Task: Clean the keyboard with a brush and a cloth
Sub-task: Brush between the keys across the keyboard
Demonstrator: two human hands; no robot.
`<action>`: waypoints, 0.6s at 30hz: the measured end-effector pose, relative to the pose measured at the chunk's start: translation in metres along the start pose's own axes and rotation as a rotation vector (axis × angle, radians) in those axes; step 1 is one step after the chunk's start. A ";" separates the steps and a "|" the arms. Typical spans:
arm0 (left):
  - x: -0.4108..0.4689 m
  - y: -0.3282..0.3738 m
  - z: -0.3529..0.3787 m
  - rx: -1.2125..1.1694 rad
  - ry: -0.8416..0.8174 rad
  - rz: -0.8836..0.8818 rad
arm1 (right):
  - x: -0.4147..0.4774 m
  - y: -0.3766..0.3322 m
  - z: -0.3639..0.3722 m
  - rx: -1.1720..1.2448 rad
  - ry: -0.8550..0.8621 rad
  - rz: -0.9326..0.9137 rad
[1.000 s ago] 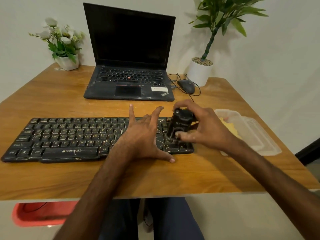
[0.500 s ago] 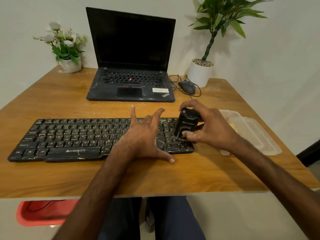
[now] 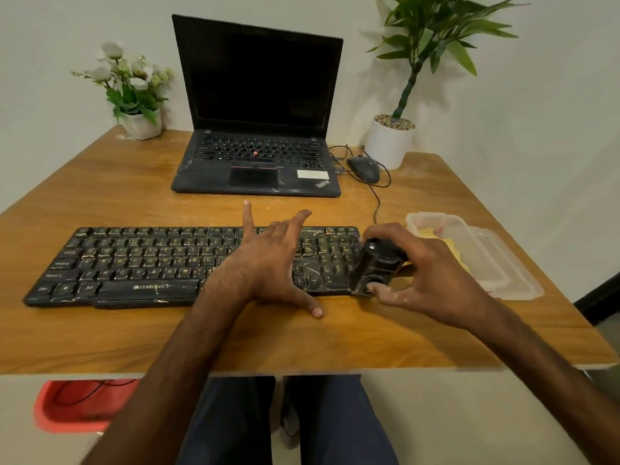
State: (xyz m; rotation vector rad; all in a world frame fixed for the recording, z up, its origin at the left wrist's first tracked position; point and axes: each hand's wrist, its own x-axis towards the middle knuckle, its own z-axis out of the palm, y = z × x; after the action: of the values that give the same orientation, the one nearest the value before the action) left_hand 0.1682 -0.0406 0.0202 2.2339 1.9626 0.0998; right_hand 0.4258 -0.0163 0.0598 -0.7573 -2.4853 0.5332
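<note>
A wooden table (image 3: 117,333) fills the middle of the frame. Across its centre lies a long black keyboard (image 3: 134,263), its keys scuffed and streaked with pale marks. An open laptop (image 3: 258,105) stands behind it at upper centre. The left hand (image 3: 268,266) rests flat on the keyboard's right half, fingers splayed and gripping nothing. At centre right, the right hand (image 3: 432,280) grasps a small black brush (image 3: 375,266) at the keyboard's right end.
</note>
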 end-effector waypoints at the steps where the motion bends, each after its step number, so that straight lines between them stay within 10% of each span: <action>1: 0.000 0.000 0.000 0.000 0.003 0.002 | 0.001 -0.001 0.002 0.027 0.020 0.005; 18: -0.005 0.003 -0.002 -0.012 0.009 -0.005 | 0.029 -0.002 0.008 0.170 -0.012 0.081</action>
State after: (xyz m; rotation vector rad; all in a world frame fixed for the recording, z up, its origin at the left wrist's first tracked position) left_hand 0.1702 -0.0456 0.0234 2.2249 1.9666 0.1207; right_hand 0.3993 -0.0020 0.0638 -0.7916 -2.3909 0.7697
